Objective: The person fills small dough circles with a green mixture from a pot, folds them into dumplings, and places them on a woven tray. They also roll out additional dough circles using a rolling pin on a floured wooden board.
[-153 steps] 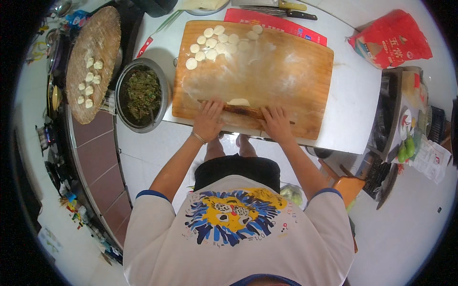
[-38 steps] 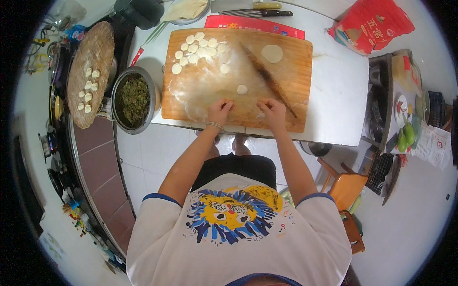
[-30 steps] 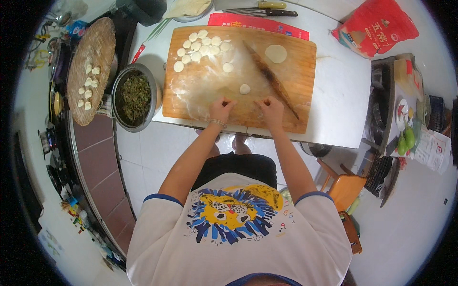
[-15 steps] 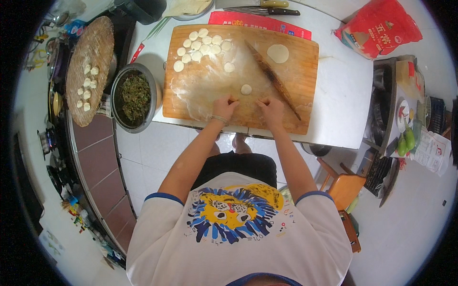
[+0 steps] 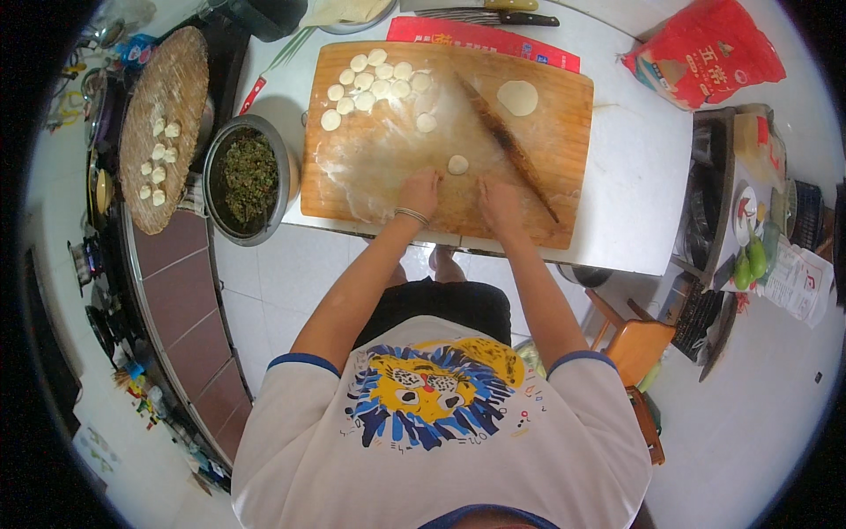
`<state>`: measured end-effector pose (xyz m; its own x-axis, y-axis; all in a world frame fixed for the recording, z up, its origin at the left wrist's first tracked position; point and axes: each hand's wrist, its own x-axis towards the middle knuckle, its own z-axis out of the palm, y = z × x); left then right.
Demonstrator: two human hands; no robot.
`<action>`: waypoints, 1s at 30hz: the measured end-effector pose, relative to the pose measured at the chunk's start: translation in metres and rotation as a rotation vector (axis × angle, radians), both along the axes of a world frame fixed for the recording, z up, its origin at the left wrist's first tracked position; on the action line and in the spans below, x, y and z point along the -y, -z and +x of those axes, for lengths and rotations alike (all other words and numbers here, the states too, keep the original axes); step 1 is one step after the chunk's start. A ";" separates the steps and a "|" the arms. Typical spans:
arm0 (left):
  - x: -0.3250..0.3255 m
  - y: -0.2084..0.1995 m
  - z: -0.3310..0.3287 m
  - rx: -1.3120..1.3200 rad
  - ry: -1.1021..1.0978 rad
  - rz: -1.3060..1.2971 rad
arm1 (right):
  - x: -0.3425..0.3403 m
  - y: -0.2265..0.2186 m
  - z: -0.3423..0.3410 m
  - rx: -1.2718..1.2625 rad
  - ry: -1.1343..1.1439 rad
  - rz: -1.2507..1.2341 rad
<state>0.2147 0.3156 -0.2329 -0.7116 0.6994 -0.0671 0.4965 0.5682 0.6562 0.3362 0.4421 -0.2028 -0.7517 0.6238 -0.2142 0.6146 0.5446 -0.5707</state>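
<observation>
A small round of dough lies near the front of the floured wooden board. Just to its left, my left hand rests low over the board, fingers drawn together and nothing visible in them. On the other side, my right hand is likewise closed, its fingertips pointing toward the dough without touching it. A dark tapered rolling pin lies slantwise right of the round. Beyond the pin is a flat rolled-out wrapper. Several small dough rounds cluster at the board's far left, with a single one set apart.
Left of the board stands a dark bowl of chopped green filling. Farther left, a round woven tray bears several white dough pieces. Knives and a red sheet lie behind the board; a red bag stands at the far right.
Both hands have shifted slightly forward, their fingers straightening from a tighter curl to point toward the small dough round. The dough and rolling pin lie as before on the board.
</observation>
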 end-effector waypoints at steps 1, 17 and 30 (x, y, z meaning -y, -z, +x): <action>0.002 0.006 -0.001 0.000 0.003 0.037 | 0.000 0.007 0.001 0.039 -0.003 0.028; -0.005 -0.023 -0.014 0.025 0.019 -0.078 | -0.004 -0.002 -0.003 -0.156 0.075 -0.091; -0.030 -0.024 -0.015 0.032 0.108 0.003 | -0.008 -0.012 -0.010 -0.240 0.134 -0.227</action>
